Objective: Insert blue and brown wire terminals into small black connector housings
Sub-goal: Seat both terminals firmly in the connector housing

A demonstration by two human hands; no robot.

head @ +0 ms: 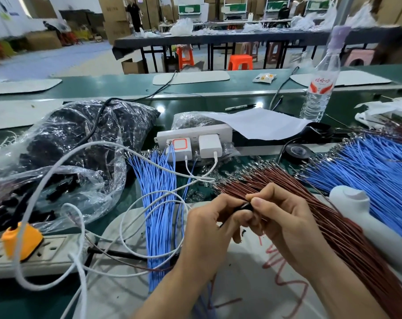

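My left hand [209, 229] and my right hand [285, 224] meet above the bench's middle, and between their fingertips sits a small black connector housing [245, 207]. Both hands pinch it; a thin dark wire runs down from it under my left fingers. Behind the hands lies a fan of brown wires [333, 217] with metal terminals at the far ends. One bundle of blue wires [159, 203] lies left of the hands, a second, larger blue bundle [375, 166] lies at the right. More black housings fill a clear plastic bag [64, 162] at the left.
White charger cables [85, 217] loop over the left bench from a white power strip [193, 137]. A grey strip with an orange plug [20, 240] lies near left. A water bottle [317, 88], tape roll [296, 151], paper sheet [260, 123] and a white tool [361, 212] stand behind and right.
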